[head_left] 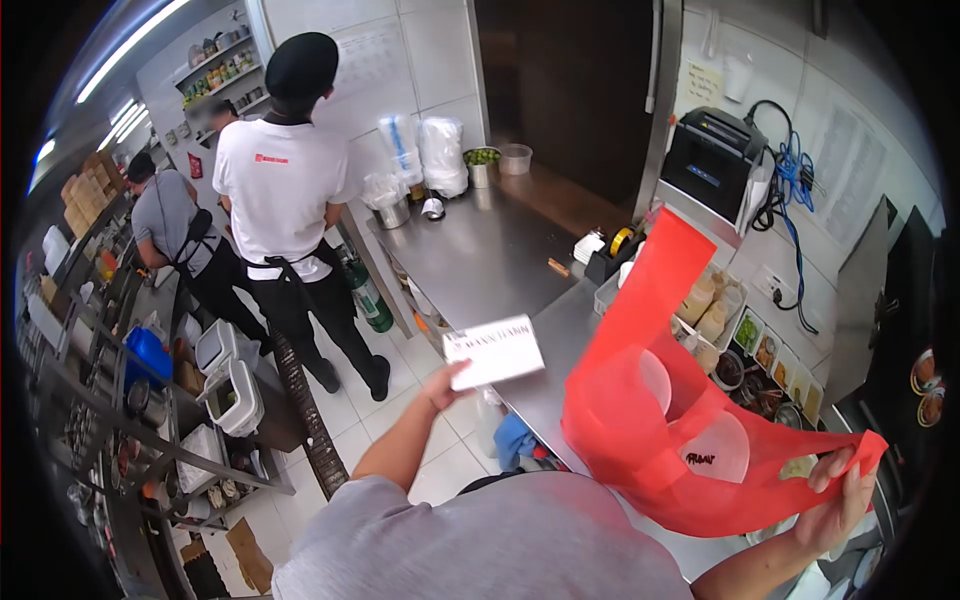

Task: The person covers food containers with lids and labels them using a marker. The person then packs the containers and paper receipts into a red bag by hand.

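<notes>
A white box with dark printed lettering (497, 353) is in my left hand (447, 385), whose fingers close on its lower left corner, over the edge of the steel counter (480, 265). On the right, my right hand (842, 492) grips one end of a red fabric bag (625, 420). The bag's other strap stands up toward the printer. Inside the bag are round translucent containers (715, 447), one with dark handwriting on its lid.
A black printer (712, 160) with blue cables sits at the right wall. Sauce bottles and ingredient trays (770, 355) lie behind the bag. A person in a white shirt (282, 180) stands at left, others beyond. Shelving (180, 450) lines the left side.
</notes>
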`<action>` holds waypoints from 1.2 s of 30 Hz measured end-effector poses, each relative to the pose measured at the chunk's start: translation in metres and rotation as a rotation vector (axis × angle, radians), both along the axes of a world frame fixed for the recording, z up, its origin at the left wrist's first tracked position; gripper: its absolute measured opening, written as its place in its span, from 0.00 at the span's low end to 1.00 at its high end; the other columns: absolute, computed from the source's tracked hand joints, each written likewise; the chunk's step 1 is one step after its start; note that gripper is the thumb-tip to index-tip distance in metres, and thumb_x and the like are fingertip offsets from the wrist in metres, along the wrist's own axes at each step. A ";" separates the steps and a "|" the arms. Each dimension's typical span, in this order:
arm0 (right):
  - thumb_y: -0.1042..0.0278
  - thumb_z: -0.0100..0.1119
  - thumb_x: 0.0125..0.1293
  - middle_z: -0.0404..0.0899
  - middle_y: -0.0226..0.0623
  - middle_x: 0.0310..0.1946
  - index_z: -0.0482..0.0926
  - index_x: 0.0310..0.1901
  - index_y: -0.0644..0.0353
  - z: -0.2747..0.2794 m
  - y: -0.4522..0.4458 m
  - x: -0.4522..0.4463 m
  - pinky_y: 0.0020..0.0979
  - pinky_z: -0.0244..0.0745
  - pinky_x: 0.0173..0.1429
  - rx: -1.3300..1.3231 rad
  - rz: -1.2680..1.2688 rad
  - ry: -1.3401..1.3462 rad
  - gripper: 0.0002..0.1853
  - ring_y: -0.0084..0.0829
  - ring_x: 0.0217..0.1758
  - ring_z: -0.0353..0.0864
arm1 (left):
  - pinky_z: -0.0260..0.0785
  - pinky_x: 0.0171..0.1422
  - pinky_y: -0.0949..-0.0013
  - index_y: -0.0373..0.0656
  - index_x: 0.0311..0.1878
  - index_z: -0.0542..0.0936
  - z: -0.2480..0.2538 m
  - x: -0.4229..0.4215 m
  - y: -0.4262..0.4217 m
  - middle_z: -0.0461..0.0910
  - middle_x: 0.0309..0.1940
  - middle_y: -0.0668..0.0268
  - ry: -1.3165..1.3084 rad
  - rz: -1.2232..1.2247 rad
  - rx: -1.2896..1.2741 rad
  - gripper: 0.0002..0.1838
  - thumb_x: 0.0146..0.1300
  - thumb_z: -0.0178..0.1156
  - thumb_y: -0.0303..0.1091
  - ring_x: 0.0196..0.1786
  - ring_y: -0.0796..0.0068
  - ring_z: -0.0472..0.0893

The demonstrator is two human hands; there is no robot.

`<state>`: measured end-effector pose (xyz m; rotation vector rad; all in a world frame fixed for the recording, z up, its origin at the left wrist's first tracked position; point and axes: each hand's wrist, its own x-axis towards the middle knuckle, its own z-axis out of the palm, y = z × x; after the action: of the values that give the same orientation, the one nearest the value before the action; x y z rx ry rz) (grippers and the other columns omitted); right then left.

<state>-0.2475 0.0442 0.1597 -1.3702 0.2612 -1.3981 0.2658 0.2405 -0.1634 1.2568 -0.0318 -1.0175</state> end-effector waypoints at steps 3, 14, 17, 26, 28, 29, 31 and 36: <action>0.70 0.52 0.64 0.72 0.39 0.27 0.63 0.52 0.70 -0.001 0.004 -0.004 0.23 0.67 0.27 0.075 -0.029 -0.026 0.19 0.26 0.21 0.70 | 0.72 0.50 0.57 0.44 0.55 0.73 0.073 0.031 0.023 0.79 0.47 0.67 -0.089 0.094 -0.188 0.22 0.59 0.60 0.42 0.48 0.70 0.78; 0.72 0.46 0.66 0.76 0.47 0.32 0.67 0.49 0.69 0.005 0.003 -0.004 0.33 0.71 0.32 -0.002 0.139 -0.050 0.13 0.33 0.26 0.75 | 0.72 0.57 0.54 0.24 0.60 0.62 0.345 -0.114 -0.044 0.74 0.52 0.43 -0.181 -0.538 -0.644 0.27 0.62 0.53 0.33 0.52 0.55 0.78; 0.73 0.47 0.66 0.77 0.49 0.33 0.68 0.48 0.71 0.006 0.008 -0.008 0.33 0.72 0.33 0.017 0.151 -0.066 0.12 0.34 0.27 0.76 | 0.76 0.51 0.60 0.26 0.57 0.68 0.351 -0.182 -0.086 0.75 0.52 0.46 -0.151 -0.692 -0.521 0.25 0.59 0.57 0.31 0.49 0.60 0.81; 0.73 0.49 0.64 0.77 0.49 0.32 0.70 0.47 0.71 0.009 0.028 -0.014 0.31 0.72 0.33 0.078 0.090 -0.036 0.12 0.33 0.27 0.76 | 0.79 0.26 0.67 0.28 0.57 0.69 0.327 -0.189 -0.163 0.80 0.42 0.49 -0.083 -1.428 -0.018 0.28 0.62 0.55 0.43 0.29 0.60 0.84; 0.74 0.48 0.64 0.78 0.49 0.32 0.70 0.47 0.70 0.009 0.027 -0.012 0.31 0.72 0.33 0.088 0.075 -0.065 0.12 0.33 0.27 0.76 | 0.80 0.28 0.65 0.30 0.58 0.69 0.315 -0.189 -0.171 0.80 0.42 0.50 0.015 -1.385 -0.023 0.28 0.63 0.54 0.44 0.30 0.59 0.84; 0.74 0.48 0.64 0.78 0.49 0.32 0.70 0.47 0.70 0.009 0.027 -0.012 0.31 0.72 0.33 0.094 0.072 -0.077 0.12 0.33 0.27 0.76 | 0.80 0.28 0.64 0.31 0.58 0.69 0.310 -0.194 -0.171 0.80 0.42 0.50 0.066 -1.284 -0.020 0.27 0.64 0.53 0.44 0.29 0.60 0.84; 0.74 0.48 0.64 0.78 0.48 0.31 0.70 0.47 0.70 0.009 0.028 -0.009 0.31 0.72 0.33 0.108 0.054 -0.075 0.12 0.33 0.27 0.76 | 0.81 0.28 0.63 0.33 0.59 0.69 0.302 -0.208 -0.170 0.80 0.41 0.51 0.162 -1.073 -0.014 0.27 0.65 0.51 0.45 0.28 0.60 0.84; 0.74 0.47 0.65 0.77 0.47 0.31 0.70 0.47 0.70 0.009 0.028 -0.005 0.32 0.71 0.33 0.121 0.060 -0.074 0.11 0.33 0.26 0.74 | 0.76 0.26 0.66 0.37 0.45 0.78 0.284 -0.186 -0.178 0.81 0.27 0.59 -0.552 -1.470 0.247 0.29 0.66 0.44 0.57 0.32 0.66 0.83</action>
<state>-0.2525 0.0719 0.1687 -1.2153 0.2498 -1.3585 0.0796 0.0630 0.1205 1.6789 -1.4681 -1.8626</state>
